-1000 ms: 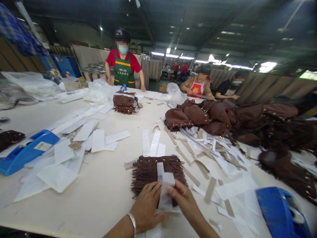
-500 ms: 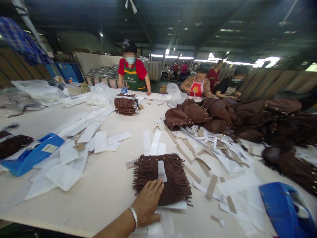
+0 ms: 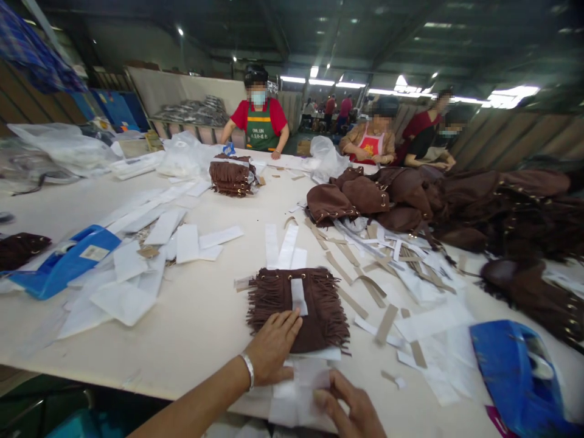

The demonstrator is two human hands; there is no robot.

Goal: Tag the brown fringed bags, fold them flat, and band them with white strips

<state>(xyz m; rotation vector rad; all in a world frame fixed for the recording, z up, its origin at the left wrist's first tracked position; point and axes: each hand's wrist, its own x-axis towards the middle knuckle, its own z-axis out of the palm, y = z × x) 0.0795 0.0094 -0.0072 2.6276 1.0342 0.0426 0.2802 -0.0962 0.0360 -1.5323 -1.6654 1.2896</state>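
Note:
A dark brown fringed bag [image 3: 314, 331] lies flat on the table in front of me, with gold eyelets along its far edge and a short white strip [image 3: 298, 297] down its middle. My left hand [image 3: 276, 344], a silver bracelet at the wrist, rests palm down on the bag's near left part, fingers stretched out to the end of the strip. Below the bag, at the table's near edge, my right hand [image 3: 347, 401] pinches the right side of a thin white translucent sheet [image 3: 301, 389]. White strips [image 3: 285, 246] stick out past the bag's far edge.
Blue tape dispensers [image 3: 520, 374] [image 3: 68, 261] stand at right and left. Brown bags [image 3: 410, 198] are heaped at the back right, and a fringed stack [image 3: 232, 175] sits farther back. Paper scraps [image 3: 137, 274] cover both sides. Co-workers [image 3: 267, 125] stand across the table [image 3: 191, 322].
My right hand has come into view from the bottom and now grips the white sheet. My left hand stays on the bag. The view has shifted slightly.

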